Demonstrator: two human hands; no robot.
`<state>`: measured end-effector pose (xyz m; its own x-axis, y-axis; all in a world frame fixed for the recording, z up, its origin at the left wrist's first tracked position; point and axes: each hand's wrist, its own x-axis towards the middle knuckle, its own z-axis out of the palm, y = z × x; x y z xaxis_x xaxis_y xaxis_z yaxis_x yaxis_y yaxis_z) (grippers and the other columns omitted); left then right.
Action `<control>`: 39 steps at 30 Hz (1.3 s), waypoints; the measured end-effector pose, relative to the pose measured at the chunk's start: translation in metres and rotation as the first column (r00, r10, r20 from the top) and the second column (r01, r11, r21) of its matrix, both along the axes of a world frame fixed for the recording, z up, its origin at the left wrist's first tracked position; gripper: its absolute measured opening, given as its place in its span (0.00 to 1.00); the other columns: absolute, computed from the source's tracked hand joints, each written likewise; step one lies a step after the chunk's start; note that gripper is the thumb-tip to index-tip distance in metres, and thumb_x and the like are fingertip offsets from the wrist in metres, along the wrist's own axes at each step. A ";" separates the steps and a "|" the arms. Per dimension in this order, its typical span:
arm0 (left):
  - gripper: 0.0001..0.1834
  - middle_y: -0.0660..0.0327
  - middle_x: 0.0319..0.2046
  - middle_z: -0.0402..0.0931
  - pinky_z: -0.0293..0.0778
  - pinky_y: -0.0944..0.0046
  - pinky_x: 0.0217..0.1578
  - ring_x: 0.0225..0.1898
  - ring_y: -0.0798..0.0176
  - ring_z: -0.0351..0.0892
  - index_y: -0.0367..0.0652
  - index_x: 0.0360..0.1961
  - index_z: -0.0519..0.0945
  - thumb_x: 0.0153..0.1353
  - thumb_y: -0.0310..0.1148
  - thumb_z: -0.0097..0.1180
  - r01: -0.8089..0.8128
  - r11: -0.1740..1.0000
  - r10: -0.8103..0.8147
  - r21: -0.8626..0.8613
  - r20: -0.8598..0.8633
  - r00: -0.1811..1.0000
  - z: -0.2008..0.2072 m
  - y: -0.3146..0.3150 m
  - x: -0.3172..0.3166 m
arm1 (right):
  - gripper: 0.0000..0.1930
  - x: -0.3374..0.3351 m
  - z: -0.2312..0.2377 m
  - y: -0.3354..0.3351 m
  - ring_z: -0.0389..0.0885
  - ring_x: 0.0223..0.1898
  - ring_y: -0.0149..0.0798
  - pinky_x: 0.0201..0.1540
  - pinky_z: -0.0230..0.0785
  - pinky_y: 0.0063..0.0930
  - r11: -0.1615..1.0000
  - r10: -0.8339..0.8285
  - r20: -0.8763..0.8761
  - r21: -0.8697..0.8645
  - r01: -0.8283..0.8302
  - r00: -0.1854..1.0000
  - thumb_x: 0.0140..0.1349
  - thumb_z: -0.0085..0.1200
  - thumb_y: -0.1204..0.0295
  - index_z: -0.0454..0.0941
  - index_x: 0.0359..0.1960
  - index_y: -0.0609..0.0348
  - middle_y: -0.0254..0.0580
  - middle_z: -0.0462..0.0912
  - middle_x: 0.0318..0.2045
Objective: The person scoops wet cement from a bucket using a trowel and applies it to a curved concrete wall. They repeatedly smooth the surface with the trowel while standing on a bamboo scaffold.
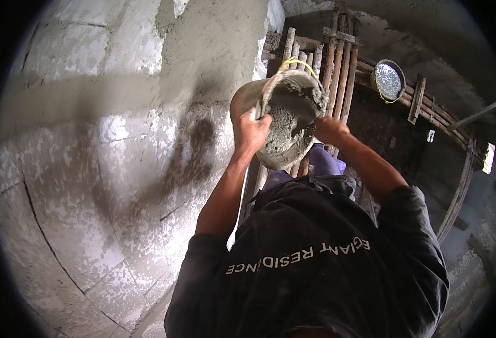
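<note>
Grey rim, L side: clenched by bare L hand (253, 135), fingers closed on the edge of the round, grey, mortar-caked bucket (248, 101).
Grey rim, R side: grasped by bare R hand (331, 130), knuckles curled at the edge; finger detail partly hidden.
Bucket position: held out front, btwn both hands, above the pole deck & nr the wall; tilted, mouth turned toward the wearer. Whether its base is propped on anything can't be told.
Mortar: wet-looking, lumpy grey mortar (284, 125) seen inside, smeared up the inner wall. Prob. dense, sluggish, apt to slump to the low side.
Handling: judged heavy for its size; wall prob. a bit flexible, not fragile; rim maybe gritty & slick where wet. Best held at opposite rim points, as now, or w/ one hand moved under the base for tipping.
Cord: thin yellow cord handle (303, 63) looped over the far rim; judged usable for hanging/carrying, less so for tilt control.
Clothing: dark cloth shirt (310, 225) w/ pale print; purple legwear (327, 161) seen below the bucket.
Deck: round brown wooden poles (338, 70) laid side by side, rough, w/ gaps; short crosspiece on top.
Wall: L side, grey-&-white rough wall (124, 141), patchy, damp-looking plaster up top, dark cracks lower down.
Far R: second round bucket (389, 80), yellow cord too, bright silvery surface inside (poss. water), set by more poles.
</note>
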<state>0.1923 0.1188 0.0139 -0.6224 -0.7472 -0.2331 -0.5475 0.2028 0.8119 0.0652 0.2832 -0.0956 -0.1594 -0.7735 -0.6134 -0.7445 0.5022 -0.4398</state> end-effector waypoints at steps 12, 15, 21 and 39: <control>0.08 0.63 0.20 0.74 0.67 0.68 0.26 0.22 0.71 0.69 0.34 0.27 0.76 0.47 0.29 0.54 -0.267 0.964 0.263 -0.005 -0.162 0.951 -0.011 -0.035 -0.019 | 0.11 0.010 0.040 0.005 0.72 0.23 0.34 0.28 0.67 0.26 0.849 0.028 0.534 -0.458 0.262 0.845 0.51 0.53 0.66 0.75 0.33 0.60 0.42 0.73 0.34; 0.15 0.59 0.25 0.76 0.68 0.66 0.29 0.25 0.67 0.71 0.30 0.31 0.75 0.44 0.31 0.55 -0.433 0.896 0.438 0.102 -0.036 0.898 -0.020 -0.039 -0.025 | 0.17 -0.029 0.052 0.003 0.71 0.23 0.31 0.24 0.66 0.24 0.852 -0.093 0.791 -0.251 0.459 0.605 0.51 0.56 0.63 0.73 0.36 0.64 0.43 0.73 0.34; 0.27 0.51 0.39 0.76 0.66 0.62 0.46 0.42 0.56 0.73 0.29 0.43 0.74 0.39 0.34 0.57 -0.556 0.822 0.560 0.120 -0.004 0.828 -0.048 -0.035 -0.013 | 0.16 -0.068 0.073 -0.035 0.71 0.19 0.30 0.22 0.64 0.23 0.455 -0.361 0.931 0.216 0.864 -0.043 0.51 0.48 0.66 0.72 0.37 0.66 0.38 0.72 0.20; 0.11 0.61 0.24 0.73 0.66 0.64 0.29 0.27 0.64 0.70 0.32 0.30 0.75 0.45 0.28 0.53 -0.677 0.730 0.613 0.092 0.350 0.709 -0.061 -0.040 0.105 | 0.21 -0.032 0.074 -0.363 0.72 0.43 0.56 0.52 0.61 0.42 0.068 -0.621 0.624 -0.559 0.826 0.474 0.60 0.37 0.68 0.61 0.55 0.61 0.58 0.74 0.42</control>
